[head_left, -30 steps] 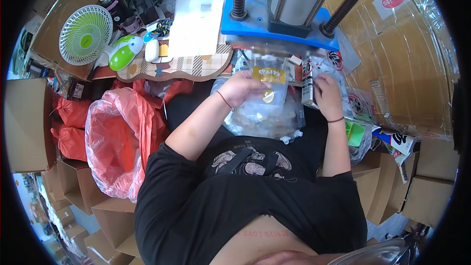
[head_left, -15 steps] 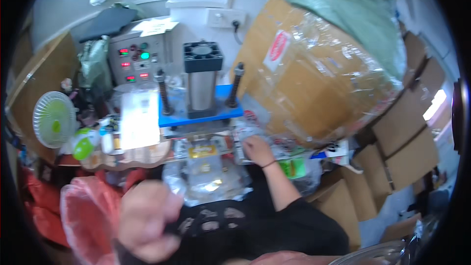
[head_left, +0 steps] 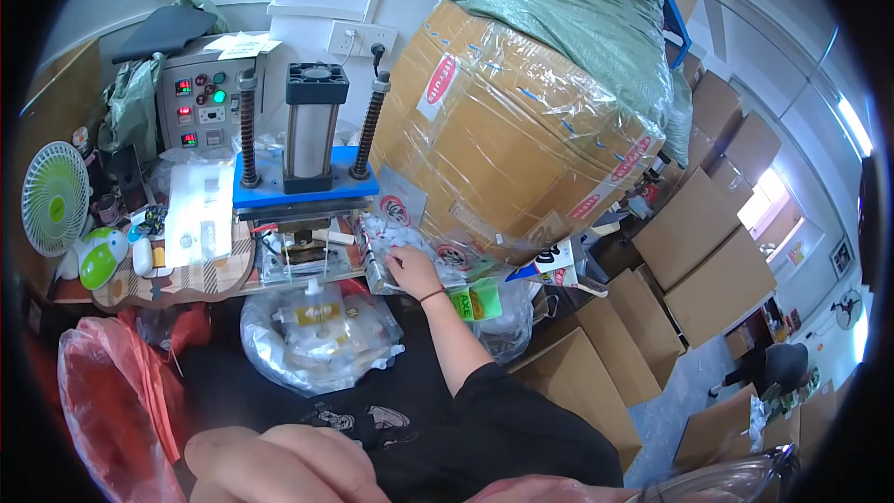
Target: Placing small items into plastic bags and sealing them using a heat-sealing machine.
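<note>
The left hand has left the clear plastic bag of yellow-labelled packets, where it was working one second ago. It now sits close to the lens at 6 o'clock in the view. Its fingers are curled loosely inward and nothing shows between them, though blur at this range hides detail. The view has also tilted upward, so the bag now lies at 7 o'clock from centre, on the lap and touched by neither hand. The right hand has kept its station at the stack of clear film packets on the bench edge, at 4 o'clock from the blue-plated pneumatic press. Its fingers are bent down onto the top of the stack. Whether they pinch a packet or only rest on it cannot be determined. Contact with the work is therefore down to one hand, and the packets in the bag are unattended.

Counts:
- Press: one, with one grey upright cylinder and two spring-wrapped guide posts.
- Grey control box with lamps: one, at 10 o'clock from the press.
- White-and-green desk fan: one, at 9 o'clock.
- Red plastic bag: one, at 8 o'clock.
- Large film-wrapped brown carton: one, at 2 o'clock from the right hand.
- Hands in view: two.
</note>
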